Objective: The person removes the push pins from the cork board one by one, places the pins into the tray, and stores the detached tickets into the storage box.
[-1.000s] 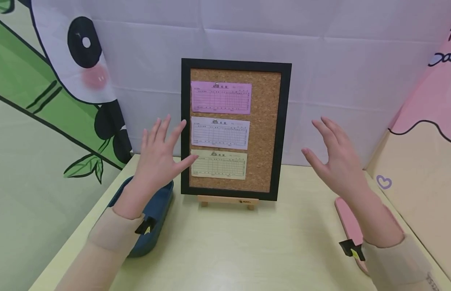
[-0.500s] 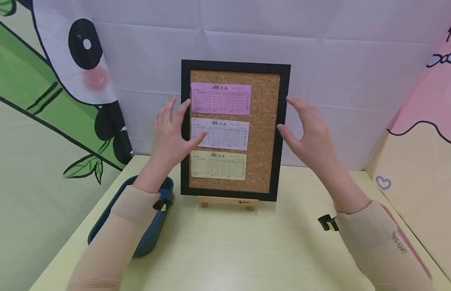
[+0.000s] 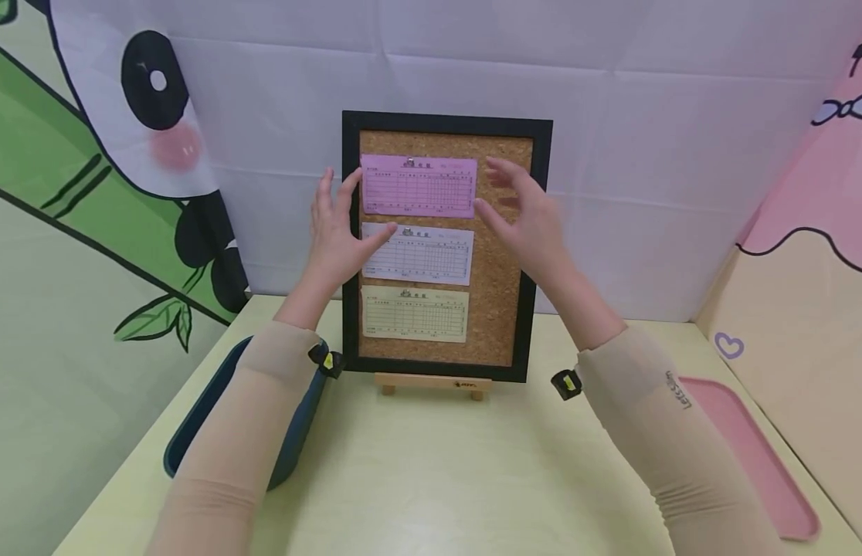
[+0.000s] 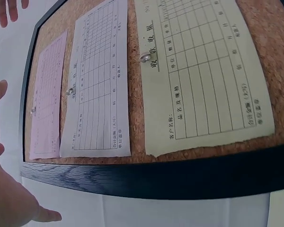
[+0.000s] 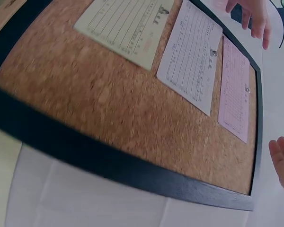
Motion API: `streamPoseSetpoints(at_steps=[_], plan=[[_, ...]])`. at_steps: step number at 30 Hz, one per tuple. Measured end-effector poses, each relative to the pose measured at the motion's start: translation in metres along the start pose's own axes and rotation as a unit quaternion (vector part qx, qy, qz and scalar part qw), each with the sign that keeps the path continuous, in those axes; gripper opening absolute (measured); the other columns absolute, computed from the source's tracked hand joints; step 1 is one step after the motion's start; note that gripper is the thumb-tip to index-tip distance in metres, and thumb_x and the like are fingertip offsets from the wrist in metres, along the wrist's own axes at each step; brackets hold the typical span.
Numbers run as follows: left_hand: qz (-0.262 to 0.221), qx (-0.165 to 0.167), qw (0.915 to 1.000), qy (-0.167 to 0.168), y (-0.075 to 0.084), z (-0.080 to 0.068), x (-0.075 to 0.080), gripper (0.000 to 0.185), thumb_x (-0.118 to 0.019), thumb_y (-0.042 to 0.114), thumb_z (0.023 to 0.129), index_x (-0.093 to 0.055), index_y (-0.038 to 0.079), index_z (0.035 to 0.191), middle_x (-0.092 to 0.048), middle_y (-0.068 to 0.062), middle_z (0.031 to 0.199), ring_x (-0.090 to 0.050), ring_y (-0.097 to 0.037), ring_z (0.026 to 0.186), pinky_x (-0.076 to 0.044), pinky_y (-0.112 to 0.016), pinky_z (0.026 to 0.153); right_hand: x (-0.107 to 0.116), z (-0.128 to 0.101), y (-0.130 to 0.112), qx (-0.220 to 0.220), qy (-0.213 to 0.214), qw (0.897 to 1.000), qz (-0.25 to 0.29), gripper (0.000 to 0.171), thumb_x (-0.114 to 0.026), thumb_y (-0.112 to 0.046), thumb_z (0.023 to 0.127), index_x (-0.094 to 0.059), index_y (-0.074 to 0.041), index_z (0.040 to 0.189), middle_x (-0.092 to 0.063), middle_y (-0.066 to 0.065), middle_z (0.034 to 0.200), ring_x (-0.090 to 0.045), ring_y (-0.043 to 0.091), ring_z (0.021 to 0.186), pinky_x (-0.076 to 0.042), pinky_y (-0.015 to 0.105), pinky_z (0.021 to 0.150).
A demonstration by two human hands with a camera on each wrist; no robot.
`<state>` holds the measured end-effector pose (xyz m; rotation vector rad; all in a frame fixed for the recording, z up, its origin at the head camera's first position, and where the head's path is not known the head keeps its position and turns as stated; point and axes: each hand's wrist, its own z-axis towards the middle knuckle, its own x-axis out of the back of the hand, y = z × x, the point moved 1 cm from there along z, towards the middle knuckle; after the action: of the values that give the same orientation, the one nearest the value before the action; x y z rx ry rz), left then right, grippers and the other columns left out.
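Note:
A black-framed cork board [image 3: 510,255] stands upright on a small wooden easel [image 3: 431,382]. Pinned to it, top to bottom, are a pink slip [image 3: 419,185], a white slip [image 3: 417,253] and a yellow slip [image 3: 414,313]. My left hand [image 3: 337,228] is raised at the board's left frame edge beside the pink and white slips, fingers spread, holding nothing. My right hand [image 3: 524,212] hovers in front of the cork just right of the pink slip, fingers loosely extended. The slips and their metal pins show close up in the left wrist view: yellow slip [image 4: 203,75], white slip [image 4: 97,85].
A dark blue tray [image 3: 215,401] lies on the pale yellow table [image 3: 438,479] under my left forearm. A pink tray [image 3: 751,455] lies at the right edge. White cloth with a panda print hangs behind the board.
Both hands rose from beside the board's lower half and moved inward. The right hand crossed from outside the right frame to in front of the cork beside the pink slip.

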<state>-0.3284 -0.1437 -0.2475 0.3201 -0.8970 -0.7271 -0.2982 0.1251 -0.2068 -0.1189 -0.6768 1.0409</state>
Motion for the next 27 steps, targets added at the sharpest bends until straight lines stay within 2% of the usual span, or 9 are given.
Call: streamPoseSetpoints(at_steps=[4,9,13,19,27], plan=[[-0.042,0.016,0.999,-0.003,-0.003,0.009,-0.004,0.085,-0.067,0.052,0.081,-0.017,0.038,0.148,0.007,0.0,0.157,0.003,-0.022,0.144,-0.015,-0.059,0.11,-0.013,0.012,0.006,-0.033,0.008,0.998,0.055,0.05,-0.065,-0.021,0.09,-0.047,-0.009,0.135,-0.059,0.011,0.123,-0.055,0.025,0.113,-0.048,0.041,0.091],[-0.081,0.025,0.9964,-0.001,-0.007,0.022,-0.007,0.085,-0.068,0.049,0.082,-0.016,0.038,0.149,0.004,-0.003,0.158,0.002,-0.021,0.145,-0.016,-0.057,0.111,-0.028,0.025,0.012,-0.061,0.02,0.995,0.081,0.049,-0.065,-0.022,0.09,-0.048,-0.008,0.134,-0.06,0.008,0.119,-0.057,0.02,0.108,-0.048,0.037,0.09],[-0.103,0.038,0.994,-0.001,-0.008,0.033,-0.009,0.086,-0.067,0.051,0.081,-0.016,0.04,0.148,0.003,-0.004,0.158,0.0,-0.021,0.145,-0.017,-0.055,0.111,-0.039,0.034,0.015,-0.09,0.024,0.992,0.083,0.049,-0.065,-0.025,0.09,-0.048,-0.011,0.133,-0.062,0.004,0.116,-0.057,0.015,0.105,-0.048,0.032,0.087],[-0.102,0.051,0.9935,-0.013,-0.009,0.044,-0.011,0.086,-0.067,0.052,0.08,-0.013,0.045,0.147,0.003,-0.003,0.158,-0.002,-0.022,0.145,-0.019,-0.054,0.111,-0.051,0.043,0.018,-0.113,0.015,0.99,0.081,0.049,-0.066,-0.027,0.089,-0.049,-0.013,0.133,-0.062,0.003,0.11,-0.057,0.013,0.099,-0.047,0.026,0.085],[-0.106,0.047,0.9932,-0.012,-0.017,0.058,-0.009,0.083,-0.068,0.044,0.083,-0.016,0.041,0.148,-0.001,-0.005,0.157,-0.005,-0.02,0.145,-0.016,-0.05,0.113,-0.069,0.055,0.019,-0.126,-0.019,0.99,0.061,0.05,-0.066,-0.027,0.089,-0.048,-0.015,0.133,-0.062,0.004,0.106,-0.058,0.011,0.094,-0.046,0.019,0.079]])
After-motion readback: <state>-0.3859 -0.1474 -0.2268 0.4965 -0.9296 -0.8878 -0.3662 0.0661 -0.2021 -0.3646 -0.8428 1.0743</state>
